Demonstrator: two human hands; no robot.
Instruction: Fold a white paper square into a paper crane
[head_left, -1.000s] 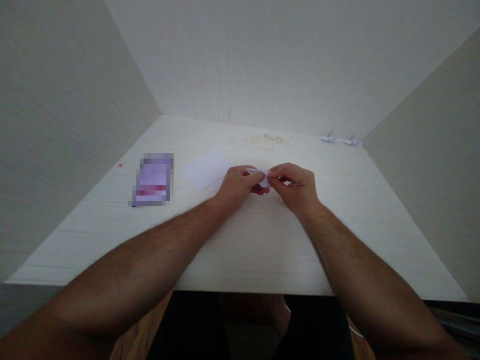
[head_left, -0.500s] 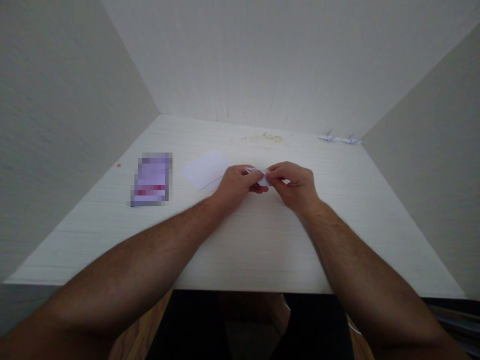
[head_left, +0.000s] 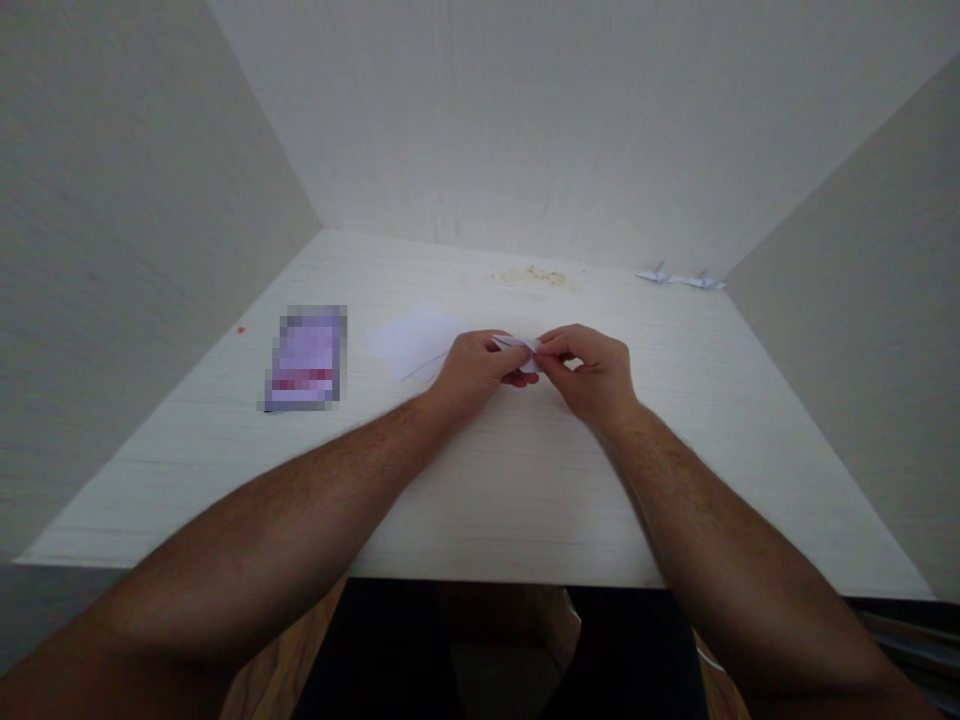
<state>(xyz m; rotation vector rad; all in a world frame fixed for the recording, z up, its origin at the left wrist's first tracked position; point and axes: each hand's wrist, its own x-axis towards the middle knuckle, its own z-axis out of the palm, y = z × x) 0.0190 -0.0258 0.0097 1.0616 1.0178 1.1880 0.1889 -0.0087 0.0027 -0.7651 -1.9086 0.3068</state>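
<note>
Between both hands, just above the middle of the table, is a small folded piece of white paper [head_left: 529, 362]. My left hand [head_left: 484, 362] is closed on its left part, thumb on top and fingers underneath. The thumb and fingertips of my right hand [head_left: 589, 365] pinch its right end. My fingers hide much of the paper, so its full shape does not show. Flat white paper sheets [head_left: 412, 338] lie on the table beside my left hand, partly covered by it.
A blurred-out purple rectangular item [head_left: 306, 358] lies on the left of the white table [head_left: 495, 500], near a tiny red bit [head_left: 241, 330]. Two folded paper figures [head_left: 681, 279] sit at the back right. A yellowish stain [head_left: 544, 275] marks the back. Walls [head_left: 480, 130] enclose three sides.
The whole view has shifted very slightly. Both hands keep their grip on the folded paper, with only a tiny movement of the fingers.
</note>
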